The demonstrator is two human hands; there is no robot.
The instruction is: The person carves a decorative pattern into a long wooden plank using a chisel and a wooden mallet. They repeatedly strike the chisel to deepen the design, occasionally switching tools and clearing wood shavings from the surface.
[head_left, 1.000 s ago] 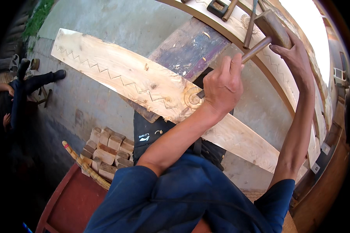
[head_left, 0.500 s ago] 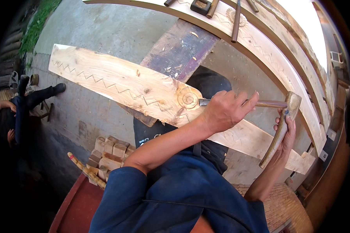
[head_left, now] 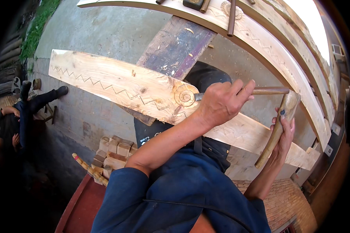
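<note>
My left hand [head_left: 223, 101] is closed around a chisel, its metal blade [head_left: 198, 96] resting at the right edge of a carved spiral [head_left: 184, 96] on a long pale board [head_left: 105, 79]. From the fist the brown wooden chisel handle [head_left: 270, 90] runs out to the right. A wooden mallet [head_left: 278, 130] is gripped in my right hand [head_left: 286, 136], and its upper end meets the butt of the chisel handle. Zigzag lines are cut along the board, which lies across my lap and partly over a worn plank [head_left: 173, 46]. My left fist hides the middle of the chisel.
Beyond stands a thick curved beam [head_left: 256, 42] bearing a carved shell shape, a dark tool handle [head_left: 231, 19] and a black block-shaped tool [head_left: 193, 4]. Cut wood blocks [head_left: 114, 149] are piled at the lower left. Another person [head_left: 15, 116] sits at the far left.
The mallet's upper end and the chisel handle's butt sit a little higher in the picture. The whole view has shifted slightly. Both hands keep their grips.
</note>
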